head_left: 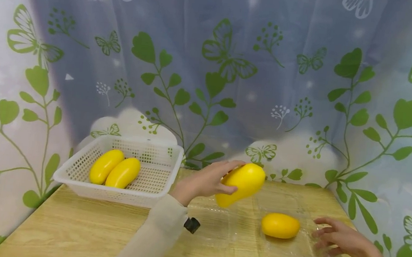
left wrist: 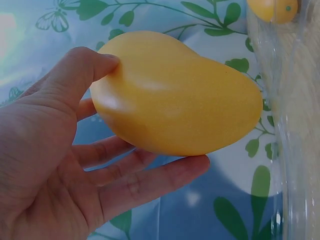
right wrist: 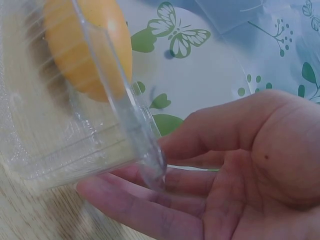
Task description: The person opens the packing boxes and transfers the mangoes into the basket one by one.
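My left hand [head_left: 210, 179] holds a yellow mango [head_left: 246, 182] raised above the table, thumb on one side and fingers on the other. In the left wrist view the smooth mango [left wrist: 175, 95] rests along the fingers, thumb near its rounder end. My right hand [head_left: 346, 239] is at the right edge of a clear plastic box [head_left: 302, 251]. Seen from the right wrist, its fingers [right wrist: 145, 210] reach loosely past the box's corner, right at the rim. Another mango [head_left: 280, 225] lies inside that box.
A white perforated basket [head_left: 153, 177] at the back left holds two yellow mangoes [head_left: 123, 173]. Another clear plastic box [head_left: 214, 230] stands on the wooden table [head_left: 78, 228], below the left hand. A curtain [head_left: 172, 87] with leaves and butterflies hangs behind the table.
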Demonstrator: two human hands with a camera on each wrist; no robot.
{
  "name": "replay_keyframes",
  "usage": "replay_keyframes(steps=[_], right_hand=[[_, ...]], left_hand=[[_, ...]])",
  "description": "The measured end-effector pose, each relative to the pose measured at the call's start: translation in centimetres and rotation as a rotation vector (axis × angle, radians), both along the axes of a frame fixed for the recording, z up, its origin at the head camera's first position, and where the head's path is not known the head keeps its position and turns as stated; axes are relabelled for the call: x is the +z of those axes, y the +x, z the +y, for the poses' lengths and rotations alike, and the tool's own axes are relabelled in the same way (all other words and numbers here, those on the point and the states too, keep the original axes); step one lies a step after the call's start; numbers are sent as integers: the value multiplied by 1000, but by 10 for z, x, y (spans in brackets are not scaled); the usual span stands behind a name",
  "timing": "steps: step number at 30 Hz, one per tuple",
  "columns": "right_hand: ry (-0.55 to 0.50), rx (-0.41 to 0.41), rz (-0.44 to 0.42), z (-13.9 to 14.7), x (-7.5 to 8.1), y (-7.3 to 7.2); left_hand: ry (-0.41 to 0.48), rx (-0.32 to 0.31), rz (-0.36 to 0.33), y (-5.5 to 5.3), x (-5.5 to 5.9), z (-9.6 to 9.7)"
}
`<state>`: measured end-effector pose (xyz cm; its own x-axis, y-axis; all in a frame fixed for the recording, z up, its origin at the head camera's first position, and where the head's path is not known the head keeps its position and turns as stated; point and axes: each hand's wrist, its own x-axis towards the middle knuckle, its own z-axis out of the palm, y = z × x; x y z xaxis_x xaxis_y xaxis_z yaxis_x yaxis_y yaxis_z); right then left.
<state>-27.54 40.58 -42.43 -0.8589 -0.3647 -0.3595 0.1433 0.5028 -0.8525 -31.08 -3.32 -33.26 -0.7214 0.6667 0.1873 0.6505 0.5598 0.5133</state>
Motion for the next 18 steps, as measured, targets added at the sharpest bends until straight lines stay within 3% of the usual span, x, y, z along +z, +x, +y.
replay_keyframes(steps=[11, 18], right_hand=[[13, -11, -12, 1, 0, -2], [16, -15, -14, -1, 0, -3]], left_hand=[[51, 37, -51, -9, -12, -24], [25, 78, -38, -12, -11, -31]])
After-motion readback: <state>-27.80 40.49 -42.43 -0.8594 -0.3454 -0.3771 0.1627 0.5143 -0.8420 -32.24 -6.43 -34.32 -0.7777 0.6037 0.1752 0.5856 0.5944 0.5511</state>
